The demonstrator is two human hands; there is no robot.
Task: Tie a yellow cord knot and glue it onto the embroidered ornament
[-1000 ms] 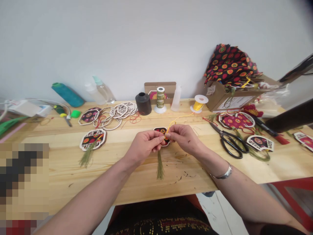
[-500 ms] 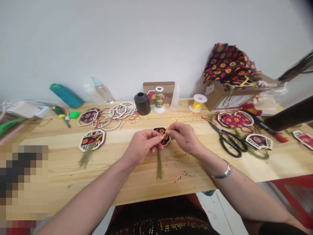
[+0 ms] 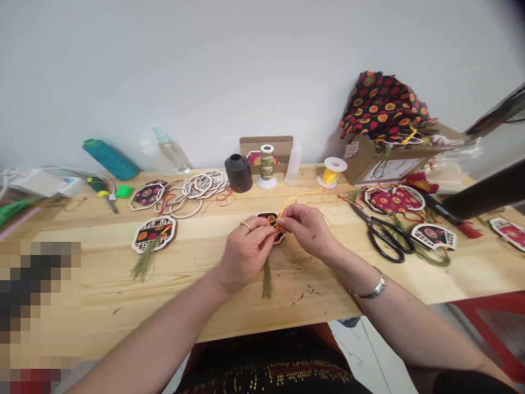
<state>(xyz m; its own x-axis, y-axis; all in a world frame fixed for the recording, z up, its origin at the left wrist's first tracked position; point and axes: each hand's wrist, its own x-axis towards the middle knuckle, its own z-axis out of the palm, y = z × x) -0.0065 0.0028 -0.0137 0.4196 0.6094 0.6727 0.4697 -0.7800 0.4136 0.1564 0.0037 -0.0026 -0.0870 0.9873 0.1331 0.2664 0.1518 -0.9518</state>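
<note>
In the middle of the table lies a small dark ornament with a patterned cloth face point(image 3: 266, 215), partly covered by my fingers. A green tassel point(image 3: 267, 282) hangs from it toward me. My left hand point(image 3: 246, 249) is closed in a pinch on a yellow cord point(image 3: 302, 194) over the ornament's face. My right hand point(image 3: 307, 230) pinches the same cord just beside the left fingertips. From there the cord runs back to a white spool of yellow cord point(image 3: 330, 174). Exactly how the cord passes between the fingertips is hidden.
Black-handled scissors point(image 3: 388, 241) lie to the right, near finished-looking ornaments point(image 3: 433, 237). Another tasselled ornament point(image 3: 153, 235) and wooden frames point(image 3: 200, 186) are at left. Thread cones point(image 3: 238, 174) and a bottle point(image 3: 293, 164) stand behind. A cardboard box point(image 3: 369, 164) holds patterned cloth.
My left hand has rolled over, its back now showing with a ring, and its fingertips have drawn closer to the right fingers. The right hand has barely moved.
</note>
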